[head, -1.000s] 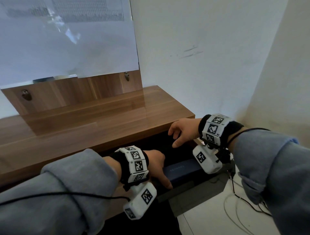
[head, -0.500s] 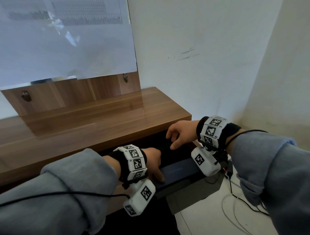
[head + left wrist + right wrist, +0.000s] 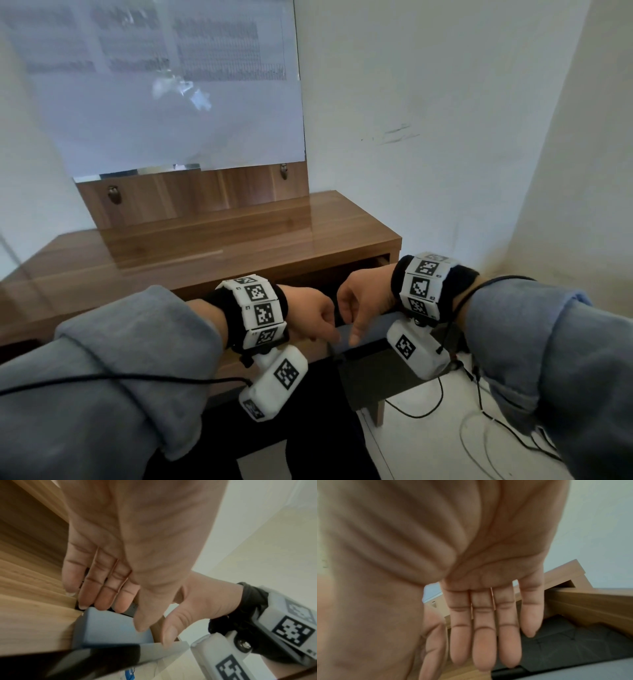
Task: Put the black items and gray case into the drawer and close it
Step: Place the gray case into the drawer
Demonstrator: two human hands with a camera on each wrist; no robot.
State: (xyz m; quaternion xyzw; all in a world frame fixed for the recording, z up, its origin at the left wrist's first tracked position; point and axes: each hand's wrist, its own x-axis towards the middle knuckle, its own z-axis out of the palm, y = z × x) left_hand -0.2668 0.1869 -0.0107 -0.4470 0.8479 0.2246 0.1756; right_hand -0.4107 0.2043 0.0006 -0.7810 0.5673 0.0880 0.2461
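The gray case [image 3: 368, 334] lies in the drawer under the wooden desk [image 3: 212, 240], and only a strip of it shows between my hands. My left hand [image 3: 317, 317] has straight fingers [image 3: 102, 593] laid over the case's [image 3: 111, 627] far edge, thumb on its top. My right hand [image 3: 358, 306] hangs just right of it, thumb down by the case. Its fingers [image 3: 485, 635] are straight and together, holding nothing. Below them a black padded item [image 3: 573, 649] fills the drawer, beside the drawer's wooden wall [image 3: 590, 605].
A mirror with paper over it [image 3: 164, 102] stands at the back of the desk. White walls close the right side. Cables [image 3: 479, 428] lie on the pale floor beside a dark box [image 3: 376, 377] under the drawer.
My right hand left the desk edge and came down beside my left hand at the case. The drawer sits further in, with less of the case showing. My head view lifted.
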